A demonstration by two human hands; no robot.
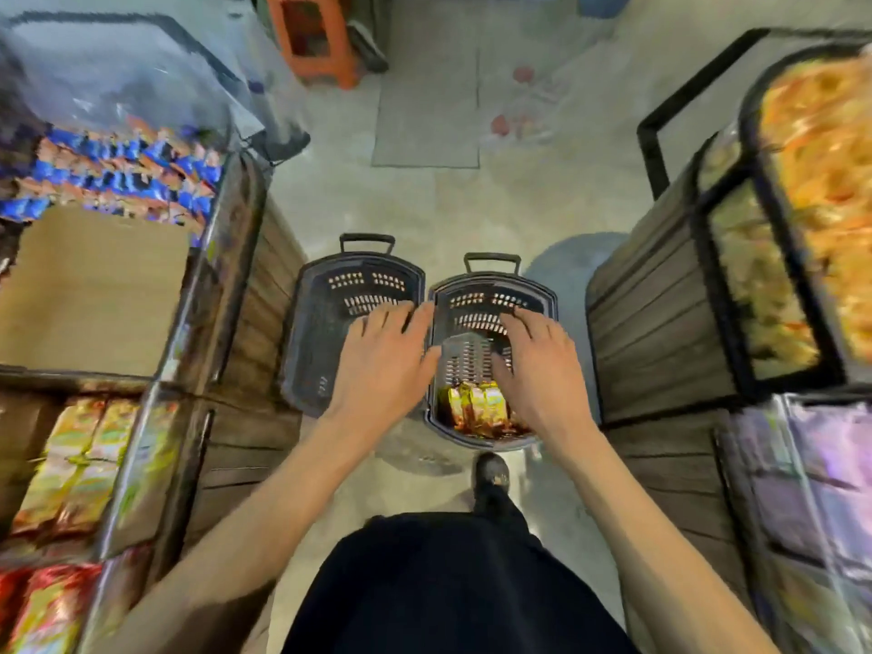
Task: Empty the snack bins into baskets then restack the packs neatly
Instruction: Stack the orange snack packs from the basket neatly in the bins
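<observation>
The person stands in a narrow aisle between wood-fronted display bins, both arms stretched forward and down. Ahead, on the pale concrete floor [424,205], two dark perforated plastic baskets sit side by side. Their long axes run near to far and their handles are at the far ends. The left basket [321,332] looks bare inside. The right basket [547,299] holds a small bunch of gold and yellow snack packs [476,403] at its near end, with its far floor showing.

The left hand [382,361] spreads across the left basket's right edge, and the right hand [533,365] is over the middle of the right basket. Both have their fingers splayed and fairly straight, gripping nothing. How high they hang above the baskets I cannot tell.

The gold packs lie just nearward and a little left of the right palm, so that hand looks better placed to reach them, drawing back and down.

To the left, a bin with a bare brown cardboard bottom [94,295] appears emptied. Beyond it lie blue and orange packets [118,172], blurred. My guess is that the restacking is about to start.
</observation>
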